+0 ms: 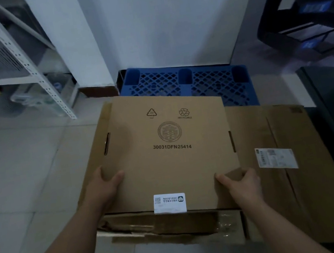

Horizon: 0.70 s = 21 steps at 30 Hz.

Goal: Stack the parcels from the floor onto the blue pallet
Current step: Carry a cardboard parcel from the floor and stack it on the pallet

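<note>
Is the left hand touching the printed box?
Touching. The head view shows the left hand gripping the printed box at its left edge, thumb on top.

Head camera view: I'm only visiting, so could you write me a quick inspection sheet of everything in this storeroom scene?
Surface: pale tiled floor, dimly lit.
Job's things: blue pallet against the wall, its near edge hidden by the printed parcel; that parcel is above a torn carton; a larger labelled carton lies to the right.
Clutter: clear plastic tub under the rack.
Grippers: none, bare hands. The left hand grips the printed parcel's left edge; the right hand grips its near right corner.
Cables: nothing seen.
Surroundings: white metal rack at left, white wall behind, black equipment at right.
</note>
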Each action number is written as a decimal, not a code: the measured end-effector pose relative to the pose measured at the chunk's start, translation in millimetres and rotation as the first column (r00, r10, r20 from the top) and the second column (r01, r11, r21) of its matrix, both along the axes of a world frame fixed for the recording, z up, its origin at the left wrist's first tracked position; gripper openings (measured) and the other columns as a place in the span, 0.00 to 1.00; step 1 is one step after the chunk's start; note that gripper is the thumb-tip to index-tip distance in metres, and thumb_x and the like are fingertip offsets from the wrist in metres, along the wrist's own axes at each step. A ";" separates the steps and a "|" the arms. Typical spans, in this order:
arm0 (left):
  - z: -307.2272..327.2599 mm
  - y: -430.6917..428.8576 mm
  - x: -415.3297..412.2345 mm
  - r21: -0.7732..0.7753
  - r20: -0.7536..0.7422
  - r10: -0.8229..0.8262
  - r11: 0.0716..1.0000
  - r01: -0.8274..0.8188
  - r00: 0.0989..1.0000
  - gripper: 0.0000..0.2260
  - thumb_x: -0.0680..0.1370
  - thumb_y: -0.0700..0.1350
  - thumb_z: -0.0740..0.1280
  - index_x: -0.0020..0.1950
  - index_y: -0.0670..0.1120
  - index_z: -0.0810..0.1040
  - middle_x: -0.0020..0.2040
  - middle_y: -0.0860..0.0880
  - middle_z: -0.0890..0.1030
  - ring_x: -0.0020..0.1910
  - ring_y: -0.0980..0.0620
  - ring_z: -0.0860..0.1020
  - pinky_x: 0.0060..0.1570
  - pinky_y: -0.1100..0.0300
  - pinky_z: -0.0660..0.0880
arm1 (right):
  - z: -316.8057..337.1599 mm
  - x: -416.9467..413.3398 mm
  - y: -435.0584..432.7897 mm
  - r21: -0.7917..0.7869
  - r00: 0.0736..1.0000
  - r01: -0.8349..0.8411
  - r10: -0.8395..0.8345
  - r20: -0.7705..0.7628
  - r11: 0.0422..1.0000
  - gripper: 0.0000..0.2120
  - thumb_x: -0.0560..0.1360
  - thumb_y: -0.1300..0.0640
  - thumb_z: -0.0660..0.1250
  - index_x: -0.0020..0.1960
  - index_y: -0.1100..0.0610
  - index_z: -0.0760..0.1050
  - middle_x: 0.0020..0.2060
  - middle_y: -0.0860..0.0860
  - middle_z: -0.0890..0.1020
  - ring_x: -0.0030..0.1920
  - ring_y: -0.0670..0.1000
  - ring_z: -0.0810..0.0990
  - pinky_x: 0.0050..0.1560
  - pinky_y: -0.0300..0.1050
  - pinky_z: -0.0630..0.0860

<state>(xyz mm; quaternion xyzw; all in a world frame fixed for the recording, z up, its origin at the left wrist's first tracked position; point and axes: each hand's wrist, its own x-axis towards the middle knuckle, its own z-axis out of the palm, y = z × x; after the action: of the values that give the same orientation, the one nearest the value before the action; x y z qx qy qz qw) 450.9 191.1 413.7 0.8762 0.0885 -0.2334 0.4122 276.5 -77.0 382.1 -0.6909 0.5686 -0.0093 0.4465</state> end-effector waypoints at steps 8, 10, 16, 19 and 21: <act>-31.3 39.3 27.3 -0.083 -0.083 -0.045 0.996 0.038 0.995 0.22 0.80 0.52 0.62 0.72 0.44 0.67 0.68 0.42 0.72 0.64 0.42 0.73 0.58 0.54 0.69 | 1.4 -1.4 8.4 0.184 0.978 0.090 -0.122 0.170 0.979 0.19 0.78 0.42 0.62 0.56 0.57 0.75 0.50 0.55 0.79 0.51 0.54 0.77 0.53 0.50 0.73; -39.2 51.0 29.3 -0.083 -0.085 -0.023 0.996 0.016 0.996 0.25 0.81 0.58 0.54 0.73 0.46 0.68 0.71 0.43 0.71 0.67 0.42 0.70 0.66 0.49 0.66 | -2.9 -6.2 6.0 0.325 0.959 0.156 -0.222 0.174 0.933 0.24 0.79 0.41 0.59 0.61 0.60 0.76 0.52 0.55 0.80 0.55 0.55 0.77 0.60 0.53 0.73; -61.5 75.3 31.5 -0.044 -0.213 0.175 0.981 -0.188 0.961 0.28 0.83 0.58 0.48 0.73 0.39 0.66 0.71 0.36 0.68 0.67 0.37 0.69 0.66 0.46 0.64 | -21.7 -17.3 8.2 0.589 0.935 0.189 -0.327 0.136 0.786 0.23 0.79 0.41 0.57 0.62 0.56 0.77 0.54 0.56 0.84 0.57 0.57 0.81 0.65 0.55 0.72; -77.1 87.0 33.5 -0.057 -0.314 0.158 0.981 -0.185 0.936 0.36 0.77 0.68 0.50 0.74 0.44 0.65 0.71 0.40 0.70 0.67 0.38 0.70 0.67 0.44 0.66 | -22.8 -12.5 11.3 0.585 0.921 0.185 -0.347 0.177 0.790 0.20 0.81 0.44 0.55 0.58 0.55 0.79 0.49 0.56 0.85 0.53 0.56 0.82 0.55 0.52 0.77; -101.5 100.7 42.3 -0.054 -0.318 0.114 0.989 -0.138 0.941 0.49 0.64 0.80 0.51 0.74 0.48 0.65 0.71 0.42 0.70 0.67 0.39 0.70 0.67 0.40 0.66 | -26.4 -7.8 13.1 0.566 0.917 0.198 -0.355 0.181 0.801 0.20 0.81 0.45 0.54 0.57 0.55 0.80 0.46 0.55 0.85 0.50 0.56 0.82 0.54 0.51 0.77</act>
<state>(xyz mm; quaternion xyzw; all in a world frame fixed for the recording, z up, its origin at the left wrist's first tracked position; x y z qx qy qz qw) 493.3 291.7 312.2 0.8042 0.2000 -0.3461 0.4399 268.7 -63.9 355.7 -0.4386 0.5751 -0.0125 0.6905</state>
